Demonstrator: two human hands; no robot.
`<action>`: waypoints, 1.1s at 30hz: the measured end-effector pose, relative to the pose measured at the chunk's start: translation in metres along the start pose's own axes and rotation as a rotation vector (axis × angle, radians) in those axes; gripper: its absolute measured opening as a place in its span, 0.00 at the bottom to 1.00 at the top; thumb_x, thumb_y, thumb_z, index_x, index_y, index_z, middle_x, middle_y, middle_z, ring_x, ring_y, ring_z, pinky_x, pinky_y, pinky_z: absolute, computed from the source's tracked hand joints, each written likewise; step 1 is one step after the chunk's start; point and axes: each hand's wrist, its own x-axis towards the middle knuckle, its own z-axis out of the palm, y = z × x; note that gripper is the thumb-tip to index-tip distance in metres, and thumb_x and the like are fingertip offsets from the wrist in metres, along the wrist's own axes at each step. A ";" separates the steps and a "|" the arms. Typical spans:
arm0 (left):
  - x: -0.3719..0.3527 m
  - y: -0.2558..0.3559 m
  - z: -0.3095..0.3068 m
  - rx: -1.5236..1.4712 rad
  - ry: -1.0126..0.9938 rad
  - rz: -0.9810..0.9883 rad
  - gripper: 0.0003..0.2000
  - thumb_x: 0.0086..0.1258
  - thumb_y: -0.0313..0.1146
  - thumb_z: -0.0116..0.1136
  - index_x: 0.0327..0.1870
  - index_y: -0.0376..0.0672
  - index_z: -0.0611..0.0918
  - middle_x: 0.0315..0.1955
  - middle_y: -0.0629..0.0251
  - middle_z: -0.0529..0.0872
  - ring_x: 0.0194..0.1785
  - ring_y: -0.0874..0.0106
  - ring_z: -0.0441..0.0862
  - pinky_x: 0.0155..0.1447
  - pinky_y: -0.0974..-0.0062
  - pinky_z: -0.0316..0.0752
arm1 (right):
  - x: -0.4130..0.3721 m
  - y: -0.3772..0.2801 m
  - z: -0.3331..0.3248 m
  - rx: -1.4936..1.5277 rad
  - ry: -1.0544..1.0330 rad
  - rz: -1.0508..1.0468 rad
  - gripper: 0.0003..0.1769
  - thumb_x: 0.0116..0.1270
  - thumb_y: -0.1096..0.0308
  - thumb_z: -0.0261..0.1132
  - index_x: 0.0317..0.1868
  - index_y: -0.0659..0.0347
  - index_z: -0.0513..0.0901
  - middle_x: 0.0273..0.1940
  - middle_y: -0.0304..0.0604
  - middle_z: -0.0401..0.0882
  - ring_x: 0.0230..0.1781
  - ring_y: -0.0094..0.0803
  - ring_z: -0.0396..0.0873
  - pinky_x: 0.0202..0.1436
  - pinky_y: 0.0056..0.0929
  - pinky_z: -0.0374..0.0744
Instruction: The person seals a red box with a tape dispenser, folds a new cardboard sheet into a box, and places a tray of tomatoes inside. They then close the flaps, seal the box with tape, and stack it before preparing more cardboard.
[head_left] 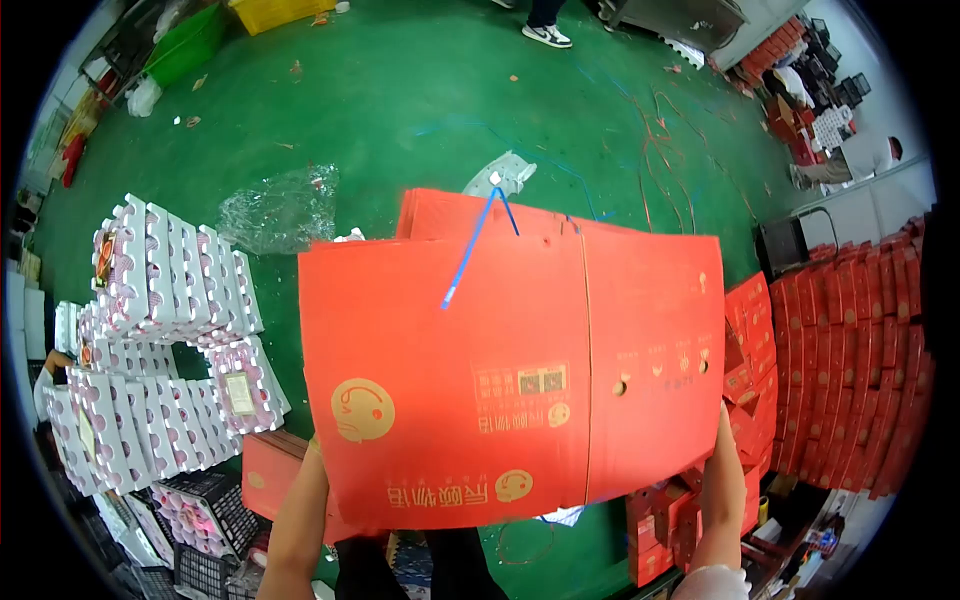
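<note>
hands [723, 440] (partly hidden) hold red cardboard [450, 340]

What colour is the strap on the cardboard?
The strap on the cardboard is blue, clearest in the head view.

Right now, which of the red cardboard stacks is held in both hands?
The large flat red cardboard stack at centre, raised between the left hand and right hand, with a blue plastic strip over its far edge.

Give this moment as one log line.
left hand: red cardboard, left edge | right hand: right edge | cardboard: flat, held above green floor | blue strip: across upper edge | fingers: mostly hidden
</note>
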 end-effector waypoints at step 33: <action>-0.023 0.023 -0.054 0.111 0.087 0.051 0.26 0.76 0.54 0.48 0.67 0.48 0.72 0.63 0.63 0.76 0.64 0.64 0.75 0.65 0.61 0.72 | -0.158 0.126 0.087 0.101 0.263 -0.080 0.35 0.73 0.51 0.51 0.73 0.65 0.63 0.69 0.51 0.70 0.64 0.43 0.74 0.67 0.41 0.73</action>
